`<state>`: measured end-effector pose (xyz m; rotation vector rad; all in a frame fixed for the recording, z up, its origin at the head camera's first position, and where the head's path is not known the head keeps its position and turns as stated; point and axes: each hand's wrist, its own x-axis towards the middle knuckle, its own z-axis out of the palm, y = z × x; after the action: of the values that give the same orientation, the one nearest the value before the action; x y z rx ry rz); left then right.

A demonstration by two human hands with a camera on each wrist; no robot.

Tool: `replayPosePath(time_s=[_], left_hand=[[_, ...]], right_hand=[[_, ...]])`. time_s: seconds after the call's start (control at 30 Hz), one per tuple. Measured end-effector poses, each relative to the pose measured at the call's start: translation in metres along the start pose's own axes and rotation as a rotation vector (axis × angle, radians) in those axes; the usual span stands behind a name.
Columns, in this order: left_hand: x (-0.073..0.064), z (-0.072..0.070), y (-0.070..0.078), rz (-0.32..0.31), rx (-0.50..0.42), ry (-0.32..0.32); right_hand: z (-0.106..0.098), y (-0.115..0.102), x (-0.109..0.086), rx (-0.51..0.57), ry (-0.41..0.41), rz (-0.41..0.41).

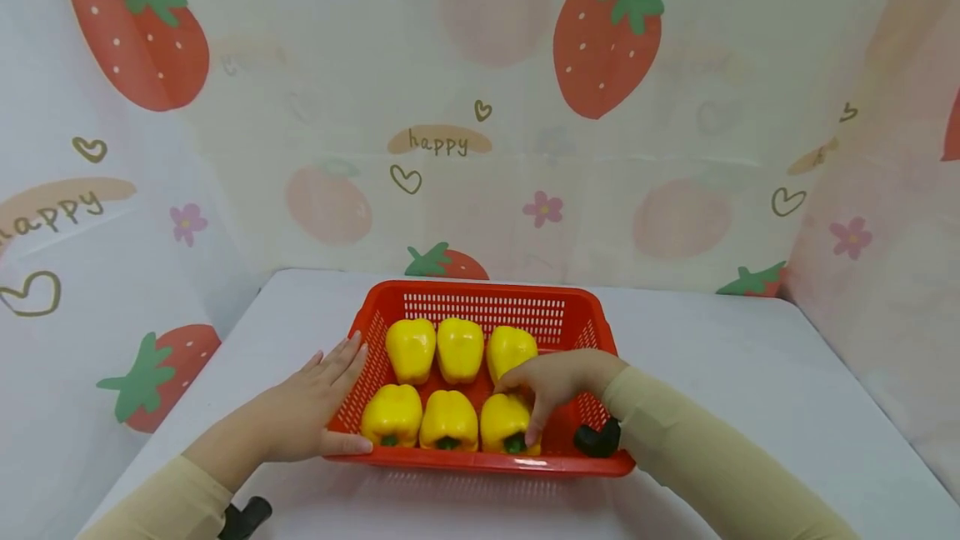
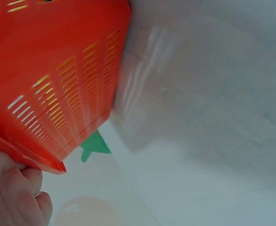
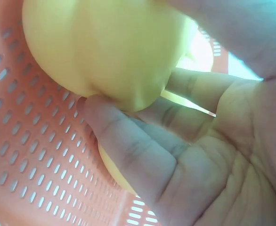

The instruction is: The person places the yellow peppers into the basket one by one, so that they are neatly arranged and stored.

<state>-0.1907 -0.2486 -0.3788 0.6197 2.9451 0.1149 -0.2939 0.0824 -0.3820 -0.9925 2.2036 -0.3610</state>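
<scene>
A red plastic basket (image 1: pixel 495 463) holds yellow bell peppers in two rows of three. My right hand (image 1: pixel 558 382) reaches into it and grips the front-row yellow bell pepper (image 1: pixel 501 419) on the right, whose green stem faces me. In the right wrist view, fingers and thumb lie around the pepper (image 3: pixel 105 47). Partly behind this hand is the back-row right pepper (image 1: pixel 512 348). My left hand (image 1: pixel 311 407) rests on the basket's left rim, fingers straight along it and thumb at the front corner. The left wrist view shows this hand (image 2: pixel 13 193) right at the rim.
The basket stands on a white table (image 1: pixel 712 373), near the back curtain (image 1: pixel 480 215) printed with strawberries. Two more front-row peppers (image 1: pixel 448 420) sit left of the gripped one. Black wrist mounts (image 1: pixel 597 438) show at both sleeves, the right one over the basket's front right corner.
</scene>
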Motion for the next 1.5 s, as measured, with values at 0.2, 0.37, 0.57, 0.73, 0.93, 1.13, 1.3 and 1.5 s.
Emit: replayPosePath(time_s=[0.2,0.37,0.57,0.73,0.93,1.13,1.3,1.5], left_hand=[[0.000,0.001,0.000,0.000,-0.003,0.002],[0.002,0.002,-0.002,-0.009,0.007,0.008],[0.001,0.002,-0.002,-0.007,0.001,0.001],[0.001,0.001,-0.002,-0.011,-0.008,-0.009],[0.001,0.002,-0.003,-0.008,0.005,-0.008],[0.003,0.002,-0.004,-0.016,0.013,-0.010],[0.003,0.001,-0.004,-0.026,-0.001,-0.018],[0.003,-0.002,-0.004,-0.022,0.004,-0.039]], right_hand=[[-0.001,0.001,0.001,0.019,-0.005,-0.018],[-0.003,0.001,0.003,0.029,0.003,-0.015],[-0.003,0.002,0.004,0.052,-0.005,0.007],[-0.003,0.003,0.003,0.079,0.001,0.014],[-0.006,0.002,0.000,0.102,0.054,0.004],[-0.013,0.000,-0.006,0.139,0.083,-0.021],[-0.021,0.000,-0.014,0.181,0.099,-0.043],[-0.034,0.005,-0.030,0.193,0.179,-0.031]])
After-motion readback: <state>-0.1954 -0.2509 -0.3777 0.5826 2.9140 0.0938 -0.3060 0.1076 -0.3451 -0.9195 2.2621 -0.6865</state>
